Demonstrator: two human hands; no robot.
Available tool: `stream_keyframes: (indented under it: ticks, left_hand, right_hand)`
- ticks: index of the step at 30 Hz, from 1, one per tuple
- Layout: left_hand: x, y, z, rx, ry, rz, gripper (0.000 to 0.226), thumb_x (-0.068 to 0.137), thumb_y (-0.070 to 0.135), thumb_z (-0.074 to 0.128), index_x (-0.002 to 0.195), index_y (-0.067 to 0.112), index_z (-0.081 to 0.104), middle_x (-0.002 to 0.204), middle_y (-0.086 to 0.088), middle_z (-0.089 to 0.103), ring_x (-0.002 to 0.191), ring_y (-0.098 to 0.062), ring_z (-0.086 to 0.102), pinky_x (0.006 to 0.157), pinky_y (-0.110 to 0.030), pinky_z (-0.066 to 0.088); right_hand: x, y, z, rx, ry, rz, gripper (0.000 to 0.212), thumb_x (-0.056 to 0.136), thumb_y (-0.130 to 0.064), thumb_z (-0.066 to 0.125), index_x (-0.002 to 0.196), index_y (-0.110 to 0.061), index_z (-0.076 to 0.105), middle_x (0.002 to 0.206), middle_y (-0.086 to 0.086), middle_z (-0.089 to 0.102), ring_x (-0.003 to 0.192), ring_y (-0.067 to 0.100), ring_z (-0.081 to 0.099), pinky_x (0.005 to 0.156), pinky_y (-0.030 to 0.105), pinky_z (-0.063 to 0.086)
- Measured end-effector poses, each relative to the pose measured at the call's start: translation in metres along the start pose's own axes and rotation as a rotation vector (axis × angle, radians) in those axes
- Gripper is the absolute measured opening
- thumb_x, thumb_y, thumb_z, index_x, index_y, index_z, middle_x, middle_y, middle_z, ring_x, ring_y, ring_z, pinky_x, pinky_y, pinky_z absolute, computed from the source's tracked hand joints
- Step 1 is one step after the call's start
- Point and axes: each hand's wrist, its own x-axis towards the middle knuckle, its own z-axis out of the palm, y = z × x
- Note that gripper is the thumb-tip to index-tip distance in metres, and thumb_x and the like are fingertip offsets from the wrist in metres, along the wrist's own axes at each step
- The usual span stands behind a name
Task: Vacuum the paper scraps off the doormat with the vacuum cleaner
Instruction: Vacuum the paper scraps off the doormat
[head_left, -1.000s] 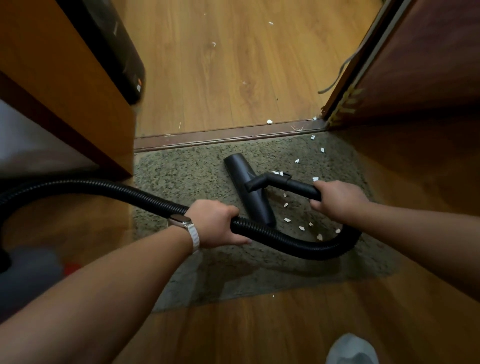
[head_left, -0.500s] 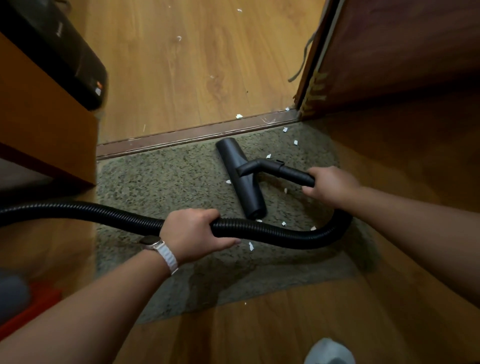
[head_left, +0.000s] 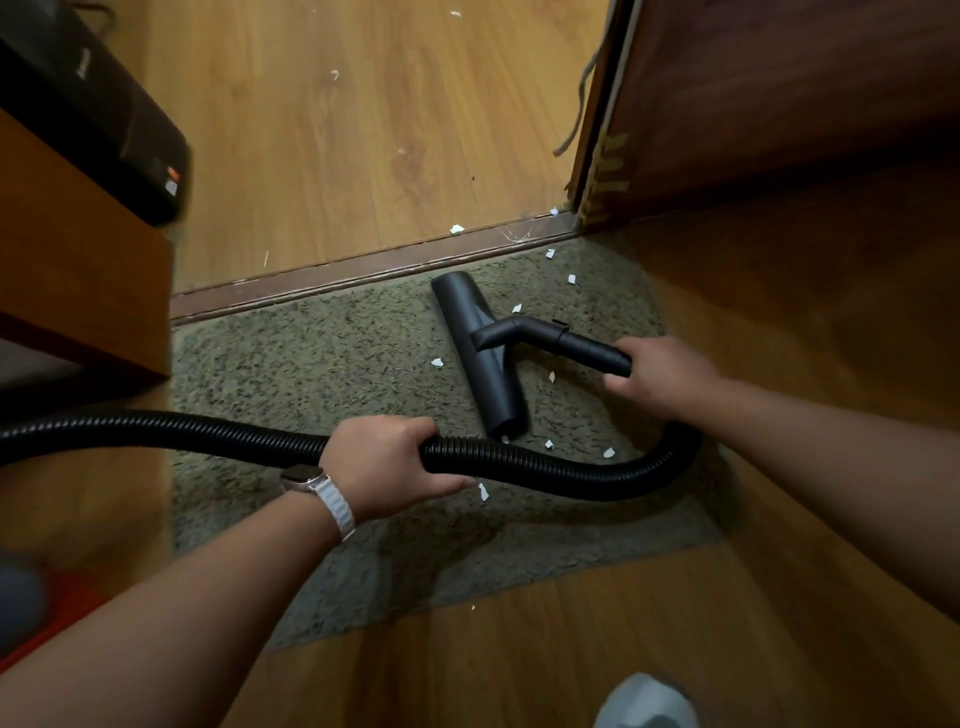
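The wooden floor (head_left: 363, 130) filled most of the view, running from the far room to the near edge. A dark brown door (head_left: 779, 93) stood at the right, and an orange-brown cabinet (head_left: 78, 260) at the left carried a black appliance (head_left: 104, 119) (too blurred to identify). A brown threshold strip (head_left: 363, 270) crossed the floor between them. Just on the near side of it lay the grey-green doormat (head_left: 311, 374), flat on the floor.

The vacuum cleaner's black ribbed hose (head_left: 545, 467) came in from the left edge, crossed the doormat and curved up at the right towards the rigid tube (head_left: 592, 349). That tube joined the flat black nozzle (head_left: 478, 338), which rested on the far right part of the doormat, its long axis running from near the threshold strip towards the hose.

The hands were well apart. The left hand (head_left: 384, 462) was wrapped around the hose over the middle of the doormat, with a pale-strapped watch (head_left: 306, 475) on its wrist. The right hand (head_left: 660, 374) gripped the rear end of the tube.

The paper scraps (head_left: 437, 362) were small and white, scattered over the doormat. One lay just left of the nozzle, several to its right, a few beside the hose and one just beside the left hand's fingertips. A few more lay on the floor beyond the threshold strip.
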Motion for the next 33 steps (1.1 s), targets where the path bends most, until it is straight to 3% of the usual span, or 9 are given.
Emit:
stream_keyframes:
  ticks: [5,11,22,26,29,33]
  left_hand:
    - [0.004,0.006,-0.003,0.007,-0.056,0.008,0.066,0.066,0.093,0.042,0.070,0.028,0.050,0.055,0.012,0.046,0.056,-0.010,0.055,0.054,-0.025,0.047]
    - [-0.002,0.000,-0.008,0.004,-0.103,0.017,0.062,0.069,0.091,0.044,0.072,0.029,0.050,0.060,0.011,0.052,0.059,-0.009,0.055,0.056,-0.024,0.047]
    - [-0.020,-0.019,-0.010,-0.007,-0.128,0.057,0.058,0.070,0.089,0.046,0.073,0.031,0.048,0.061,0.013,0.048,0.058,-0.008,0.051,0.053,-0.024,0.037]
    - [-0.025,-0.013,-0.001,-0.049,-0.090,0.057,0.062,0.067,0.091,0.041,0.068,0.029,0.046,0.056,0.014,0.042,0.058,-0.012,0.061,0.049,-0.023,0.031]
    - [-0.019,-0.007,-0.003,-0.048,-0.129,0.009,0.070,0.065,0.093,0.033,0.073,0.027,0.052,0.061,0.012,0.052,0.061,-0.011,0.061,0.052,-0.024,0.041]
    - [-0.011,-0.008,-0.010,-0.015,-0.128,-0.006,0.075,0.063,0.093,0.031,0.079,0.026,0.059,0.064,0.011,0.056,0.064,-0.010,0.061,0.055,-0.025,0.044]
  right_hand:
    - [-0.003,0.012,-0.005,0.007,0.008,0.048,0.026,0.092,-0.045,0.061,0.113,-0.030,0.058,0.082,-0.003,0.058,0.069,0.015,0.058,0.051,0.026,0.038]
    - [0.004,-0.010,-0.006,-0.018,0.016,-0.005,0.020,0.090,-0.043,0.063,0.104,-0.028,0.060,0.078,-0.005,0.058,0.065,0.012,0.054,0.050,0.025,0.033]
    - [0.020,-0.067,0.002,-0.172,-0.030,-0.197,0.022,0.087,-0.050,0.059,0.100,-0.033,0.057,0.079,-0.007,0.060,0.073,0.018,0.061,0.064,0.032,0.053]
    - [0.021,-0.050,-0.001,-0.151,-0.009,-0.135,0.024,0.086,-0.049,0.062,0.101,-0.031,0.060,0.079,-0.007,0.061,0.070,0.016,0.061,0.059,0.029,0.050]
    - [0.019,-0.034,-0.005,-0.096,-0.012,-0.070,0.022,0.088,-0.047,0.063,0.104,-0.032,0.061,0.080,-0.005,0.062,0.068,0.016,0.061,0.053,0.027,0.045]
    - [0.021,-0.031,0.002,-0.079,0.001,-0.057,0.026,0.087,-0.050,0.063,0.106,-0.033,0.061,0.079,-0.005,0.063,0.067,0.017,0.062,0.059,0.030,0.054]
